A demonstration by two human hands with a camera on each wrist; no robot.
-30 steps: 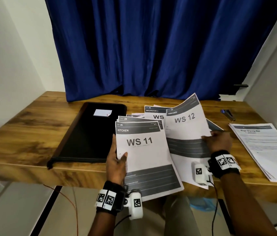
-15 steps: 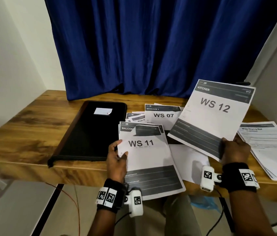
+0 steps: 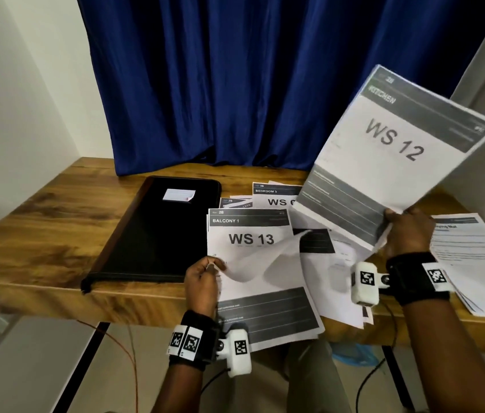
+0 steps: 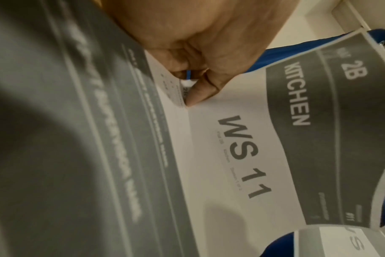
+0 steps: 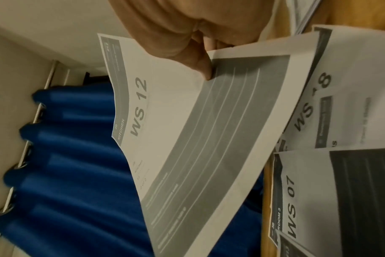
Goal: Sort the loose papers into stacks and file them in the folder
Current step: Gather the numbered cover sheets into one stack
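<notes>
At the near table edge, a curling white sheet marked WS 11 (image 4: 242, 156) is pinched by the left hand (image 3: 201, 281) over the WS 13 page (image 3: 250, 238). Farther right, the white WS 12 sheet (image 3: 393, 141) is gripped aloft by the right hand (image 3: 408, 231). The closed black folder (image 3: 157, 231) lies left on the wooden table (image 3: 41, 234).

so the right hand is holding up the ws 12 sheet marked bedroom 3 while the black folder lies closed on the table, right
Not quite. The WS 12 sheet in the right hand is headed KITCHEN, not bedroom 3, as the head and right wrist views show. The black folder does lie closed on the table.
</notes>
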